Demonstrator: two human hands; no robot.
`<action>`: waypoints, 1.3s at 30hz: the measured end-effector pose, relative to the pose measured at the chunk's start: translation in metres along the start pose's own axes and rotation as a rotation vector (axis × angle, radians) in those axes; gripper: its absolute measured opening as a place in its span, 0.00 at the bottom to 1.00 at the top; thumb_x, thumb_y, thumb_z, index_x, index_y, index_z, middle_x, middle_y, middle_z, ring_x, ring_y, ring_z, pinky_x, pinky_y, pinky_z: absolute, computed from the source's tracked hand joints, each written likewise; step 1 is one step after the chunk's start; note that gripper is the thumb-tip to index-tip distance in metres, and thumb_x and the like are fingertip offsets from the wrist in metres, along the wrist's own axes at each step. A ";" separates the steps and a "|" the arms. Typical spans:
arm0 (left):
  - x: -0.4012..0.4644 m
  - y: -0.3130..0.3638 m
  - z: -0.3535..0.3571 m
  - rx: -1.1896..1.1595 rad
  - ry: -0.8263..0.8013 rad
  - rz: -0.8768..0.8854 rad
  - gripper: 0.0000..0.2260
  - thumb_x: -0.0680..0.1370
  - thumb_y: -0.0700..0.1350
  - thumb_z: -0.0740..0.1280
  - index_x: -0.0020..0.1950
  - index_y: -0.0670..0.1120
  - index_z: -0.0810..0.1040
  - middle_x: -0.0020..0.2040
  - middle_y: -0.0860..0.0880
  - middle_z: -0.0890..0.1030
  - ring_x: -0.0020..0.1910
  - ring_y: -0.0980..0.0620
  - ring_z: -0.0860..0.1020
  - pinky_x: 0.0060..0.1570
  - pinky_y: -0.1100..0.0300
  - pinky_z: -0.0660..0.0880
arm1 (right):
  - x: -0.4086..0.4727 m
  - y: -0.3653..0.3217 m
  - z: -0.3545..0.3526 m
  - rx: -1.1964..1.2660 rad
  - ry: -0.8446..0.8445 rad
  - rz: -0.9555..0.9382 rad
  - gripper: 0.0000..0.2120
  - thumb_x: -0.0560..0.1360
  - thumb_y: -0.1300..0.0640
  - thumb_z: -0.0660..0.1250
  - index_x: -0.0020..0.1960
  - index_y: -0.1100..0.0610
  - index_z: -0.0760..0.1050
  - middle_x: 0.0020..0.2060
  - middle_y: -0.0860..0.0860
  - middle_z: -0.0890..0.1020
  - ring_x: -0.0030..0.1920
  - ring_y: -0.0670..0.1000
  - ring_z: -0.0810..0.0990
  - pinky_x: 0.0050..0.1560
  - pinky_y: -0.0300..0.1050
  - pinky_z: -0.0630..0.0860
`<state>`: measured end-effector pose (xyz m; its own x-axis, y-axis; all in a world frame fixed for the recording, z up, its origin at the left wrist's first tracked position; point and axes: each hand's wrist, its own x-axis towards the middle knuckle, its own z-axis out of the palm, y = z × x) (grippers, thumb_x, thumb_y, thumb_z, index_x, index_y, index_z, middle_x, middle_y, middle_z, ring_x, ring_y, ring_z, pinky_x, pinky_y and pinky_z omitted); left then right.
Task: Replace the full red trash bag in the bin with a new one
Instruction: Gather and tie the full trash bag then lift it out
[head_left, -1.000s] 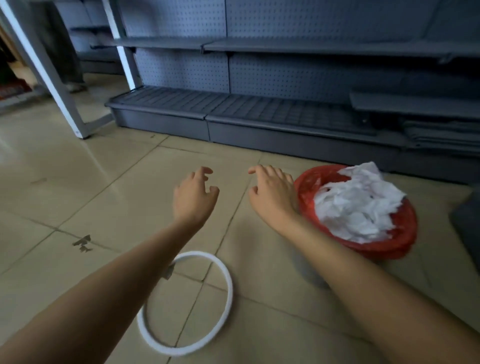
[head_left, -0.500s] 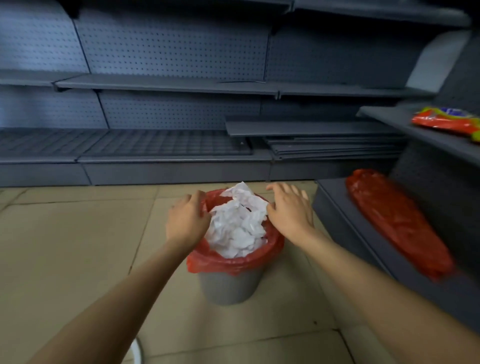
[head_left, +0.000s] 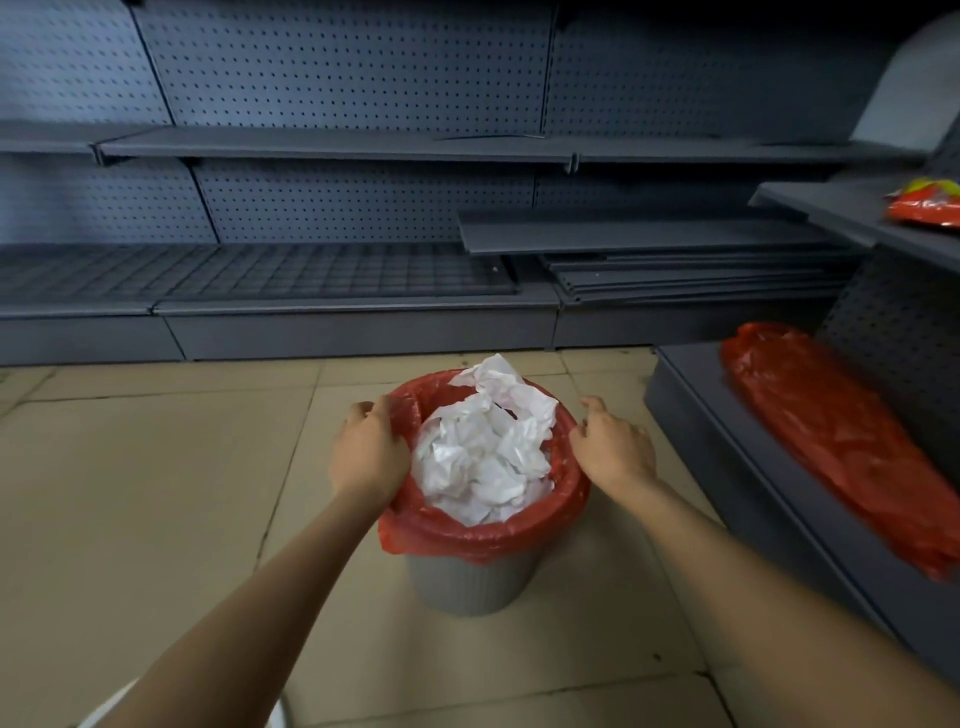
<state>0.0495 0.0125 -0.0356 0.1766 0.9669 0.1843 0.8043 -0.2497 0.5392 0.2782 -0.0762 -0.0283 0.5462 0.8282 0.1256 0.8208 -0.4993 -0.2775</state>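
- One grey bin (head_left: 470, 584) on the tiled floor (head_left: 145, 493), upright, middle of view; red trash bag (head_left: 483, 535) folded over its rim, full of crumpled white paper (head_left: 485, 457) heaped above the rim.
- My left hand (head_left: 370, 454) on the bag's left rim edge, fingers curled over the plastic; looks gripped, can't tell how tight.
- My right hand (head_left: 613, 447) at the right rim edge, fingers spread and bent, touching the plastic; can't tell if it's clamped.
- Hands well apart, bin mouth between them.
- Open floor to the left of the bin and in front of it; low shelf base (head_left: 769, 499) near on the right, back shelving (head_left: 332, 317) beyond.
- Counts: one bin, one bag in it, two hands.
- One flat red plastic bundle (head_left: 841, 441) lying on the right shelf base.
- One red-yellow packet (head_left: 927, 205) on the upper right shelf.
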 end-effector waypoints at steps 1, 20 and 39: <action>0.000 0.001 0.001 -0.014 0.010 -0.028 0.19 0.73 0.38 0.58 0.64 0.46 0.70 0.60 0.40 0.73 0.51 0.36 0.76 0.51 0.46 0.75 | 0.002 -0.001 0.001 0.034 0.000 0.016 0.21 0.78 0.56 0.55 0.70 0.57 0.64 0.54 0.58 0.82 0.55 0.60 0.78 0.57 0.51 0.69; -0.016 -0.011 -0.033 -0.046 0.122 -0.040 0.15 0.70 0.31 0.59 0.45 0.43 0.84 0.45 0.44 0.84 0.41 0.42 0.79 0.37 0.56 0.74 | -0.018 -0.008 -0.022 0.151 0.119 -0.086 0.10 0.74 0.62 0.63 0.50 0.52 0.79 0.43 0.50 0.85 0.47 0.55 0.81 0.41 0.43 0.74; -0.016 0.016 -0.064 0.067 0.212 0.189 0.16 0.69 0.31 0.59 0.46 0.45 0.83 0.48 0.47 0.83 0.40 0.43 0.79 0.35 0.56 0.71 | -0.028 -0.035 -0.050 0.242 0.163 -0.270 0.10 0.72 0.64 0.65 0.41 0.49 0.77 0.35 0.45 0.82 0.39 0.48 0.80 0.41 0.43 0.78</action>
<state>0.0233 -0.0099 0.0225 0.2100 0.8691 0.4479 0.8055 -0.4134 0.4246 0.2422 -0.0947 0.0251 0.3515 0.8604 0.3690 0.8861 -0.1785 -0.4278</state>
